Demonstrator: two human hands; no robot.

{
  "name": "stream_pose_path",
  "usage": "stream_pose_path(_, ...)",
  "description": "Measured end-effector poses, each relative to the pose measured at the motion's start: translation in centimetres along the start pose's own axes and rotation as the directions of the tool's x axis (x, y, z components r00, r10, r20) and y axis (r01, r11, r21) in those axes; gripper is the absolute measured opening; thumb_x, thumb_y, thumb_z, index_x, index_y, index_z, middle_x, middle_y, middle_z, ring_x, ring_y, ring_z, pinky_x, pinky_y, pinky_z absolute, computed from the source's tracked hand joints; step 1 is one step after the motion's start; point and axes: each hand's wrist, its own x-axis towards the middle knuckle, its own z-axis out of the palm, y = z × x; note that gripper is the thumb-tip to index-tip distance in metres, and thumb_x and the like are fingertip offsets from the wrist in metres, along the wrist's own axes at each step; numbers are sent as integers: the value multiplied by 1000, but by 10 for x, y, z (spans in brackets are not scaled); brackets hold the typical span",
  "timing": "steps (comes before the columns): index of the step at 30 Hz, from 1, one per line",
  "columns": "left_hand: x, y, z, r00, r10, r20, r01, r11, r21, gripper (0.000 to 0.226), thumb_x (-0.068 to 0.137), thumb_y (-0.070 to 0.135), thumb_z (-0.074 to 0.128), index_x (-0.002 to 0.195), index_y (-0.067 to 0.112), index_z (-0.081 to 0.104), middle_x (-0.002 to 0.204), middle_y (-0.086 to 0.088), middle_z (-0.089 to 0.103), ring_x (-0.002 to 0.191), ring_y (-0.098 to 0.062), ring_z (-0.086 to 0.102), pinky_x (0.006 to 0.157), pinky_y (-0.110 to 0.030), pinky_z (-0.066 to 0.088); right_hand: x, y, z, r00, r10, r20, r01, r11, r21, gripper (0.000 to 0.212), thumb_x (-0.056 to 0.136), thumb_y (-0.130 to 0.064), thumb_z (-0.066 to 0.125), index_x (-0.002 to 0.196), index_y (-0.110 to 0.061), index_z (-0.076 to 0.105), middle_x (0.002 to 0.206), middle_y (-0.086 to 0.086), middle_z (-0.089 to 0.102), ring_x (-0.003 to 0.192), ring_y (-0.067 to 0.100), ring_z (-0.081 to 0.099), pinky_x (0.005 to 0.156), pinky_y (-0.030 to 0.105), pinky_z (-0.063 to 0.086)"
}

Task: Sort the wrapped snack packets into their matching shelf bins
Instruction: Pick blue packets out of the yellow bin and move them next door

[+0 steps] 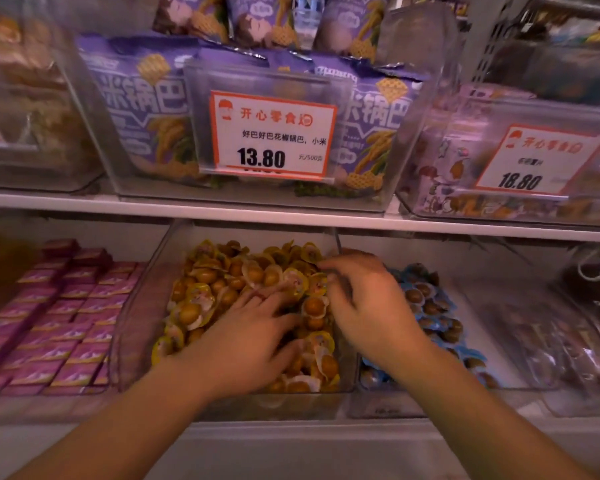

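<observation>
Both hands are reaching into the clear plastic middle bin (142,306) on the lower shelf, which is holding the yellow-wrapped round snack packets (205,306). Left hand (253,337) is lying flat, fingers spread, pressing on the pile. Right hand (364,303) is arching over the packets by the bin's right wall; blurred, so grip cannot be told. Blue-wrapped packets (426,299) are sitting in the neighbouring bin just to the right.

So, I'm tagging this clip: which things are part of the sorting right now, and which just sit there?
In the job: left hand, right hand, yellow packets, blue packets.
Just there: pink boxes, purple bags, price tag.
</observation>
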Motion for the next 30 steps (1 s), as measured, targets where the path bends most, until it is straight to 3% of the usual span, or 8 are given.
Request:
stream_pose_path(3,1,7,-1,996,2,94,0,1000,-18,62,90,69,27,136,36,51,138,7,45,122,-16,47,107,-31,28,-6,-1,15,978,-83,191,103,990,-98,27,91,-14,50,104,-18,73,114,-1,68,128,17,38,113,17,18)
stream_pose_path(8,-5,-18,-26,981,-8,192,2,1000,31,45,80,71,35,80,33,60,98,14,53,100,-11,54,110,-37,25,-4,8,15,986,-9,166,-4,997,83,33,92,-6,51,112,-21,72,120,-15,61,135,6,32,108,12,21)
stream_pose_path(11,-18,-40,-38,978,-108,178,70,975,209,43,78,67,41,66,29,57,89,12,53,95,-16,55,109,-41,29,-9,13,20,992,27,121,-48,983,175,34,93,-4,51,109,-24,73,116,-31,47,131,-9,30,107,8,22)
stream_pose_path(14,-25,-47,-46,972,-226,66,204,949,242,47,78,68,33,72,29,59,88,11,59,93,-17,60,98,-39,40,-14,15,30,998,70,3,-67,944,323,37,91,3,50,100,-23,75,120,-33,46,127,-18,33,107,6,27)
stream_pose_path(18,-8,-13,-31,972,-124,-200,100,987,-129,30,87,54,45,95,33,65,95,12,57,90,-15,59,85,-36,48,-14,12,37,986,140,-86,-77,854,515,39,91,4,50,95,-26,75,119,-30,55,123,-16,44,100,3,32)
stream_pose_path(20,7,6,-15,989,-72,-129,36,964,-263,32,89,46,52,116,31,60,112,9,56,102,-14,57,88,-36,49,-14,10,37,981,159,-114,-60,799,598,34,90,-4,49,97,-26,75,119,-22,62,122,-10,49,99,6,35)
stream_pose_path(26,29,4,14,990,-63,123,62,998,13,74,80,63,37,148,34,30,154,9,32,134,-25,34,108,-42,31,-13,13,34,943,292,-158,-85,672,736,33,89,-13,45,95,-20,77,109,-12,73,114,1,61,95,14,46)
stream_pose_path(30,41,-4,7,965,-71,252,71,997,10,85,69,75,30,147,42,26,151,13,33,129,-25,37,106,-43,30,-13,15,34,948,273,-166,-80,706,703,32,89,-14,45,95,-24,76,108,-9,71,112,7,62,96,20,47)
